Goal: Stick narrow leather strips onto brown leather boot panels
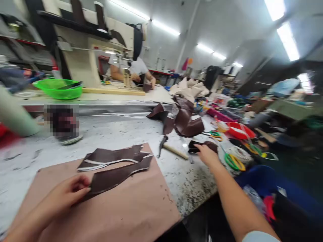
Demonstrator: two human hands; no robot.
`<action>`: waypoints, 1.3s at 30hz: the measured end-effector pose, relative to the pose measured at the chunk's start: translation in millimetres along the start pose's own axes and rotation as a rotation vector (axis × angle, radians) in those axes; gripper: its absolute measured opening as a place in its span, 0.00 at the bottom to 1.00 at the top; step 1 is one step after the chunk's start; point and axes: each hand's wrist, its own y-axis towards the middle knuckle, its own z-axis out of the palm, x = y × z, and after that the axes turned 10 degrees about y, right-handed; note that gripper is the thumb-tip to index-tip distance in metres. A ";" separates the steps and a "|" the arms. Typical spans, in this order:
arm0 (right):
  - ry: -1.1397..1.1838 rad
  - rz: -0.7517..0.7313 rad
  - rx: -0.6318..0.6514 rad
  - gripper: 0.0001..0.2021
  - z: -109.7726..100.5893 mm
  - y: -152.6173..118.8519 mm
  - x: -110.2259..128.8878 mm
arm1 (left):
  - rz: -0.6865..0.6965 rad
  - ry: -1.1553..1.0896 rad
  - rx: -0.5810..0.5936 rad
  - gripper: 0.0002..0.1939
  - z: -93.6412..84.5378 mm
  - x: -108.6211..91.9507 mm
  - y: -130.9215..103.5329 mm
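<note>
My left hand [73,190] pinches the left end of a dark brown leather piece [118,174], which lies on a pinkish-brown board [126,215]. Just behind it on the board are more brown pieces [108,156] with white edges. My right arm reaches out to the right, where my right hand [207,155] touches a small stack of dark pieces [210,146] on the worktable. The fingertips rest at the stack's near left side; their grip is too small to make out. A hammer [175,151] with a wooden handle lies left of that hand.
Brown leather pieces [185,119] are heaped behind the hammer. Scissors with green and yellow handles [234,162] and a red dish [241,130] are at the right. Across the table, a person [138,69] works at a sewing machine [126,74], near a green basket [59,90].
</note>
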 end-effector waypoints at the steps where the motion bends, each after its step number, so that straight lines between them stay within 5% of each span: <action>1: -0.036 -0.012 -0.036 0.12 2.7 0.4 -5.2 | -0.010 0.003 0.050 0.15 1.3 -7.7 -13.0; 6: -0.277 -0.353 -0.204 0.14 -0.2 -12.1 -47.3 | -0.010 0.130 0.016 0.05 13.4 -17.6 -64.1; 8: -0.209 -0.497 -0.226 0.16 -2.9 -20.5 -40.9 | -0.001 0.232 -0.033 0.02 20.4 -13.6 -77.1; 11: 0.017 -0.517 -0.150 0.16 -0.8 -44.2 21.5 | 0.042 0.432 -0.093 0.03 29.8 -8.2 -88.1; 15: 0.312 -0.770 0.532 0.11 21.3 -81.9 147.0 | 0.200 0.627 -0.168 0.12 35.3 2.9 -97.9; 19: 0.364 -0.998 0.756 0.07 56.2 -101.4 224.9 | 0.392 0.691 -0.303 0.15 36.2 23.1 -118.8; 22: 0.318 -1.018 0.767 0.06 78.7 -103.9 248.5 | 0.584 0.729 -0.411 0.12 39.2 33.9 -138.1; 26: 0.275 -0.981 0.723 0.06 95.9 -106.5 264.7 | 0.747 0.781 -0.401 0.13 44.9 38.8 -152.6; 39: 0.040 -0.820 0.757 0.10 97.2 -118.0 282.2 | 0.691 0.944 -0.318 0.25 48.5 46.2 -148.7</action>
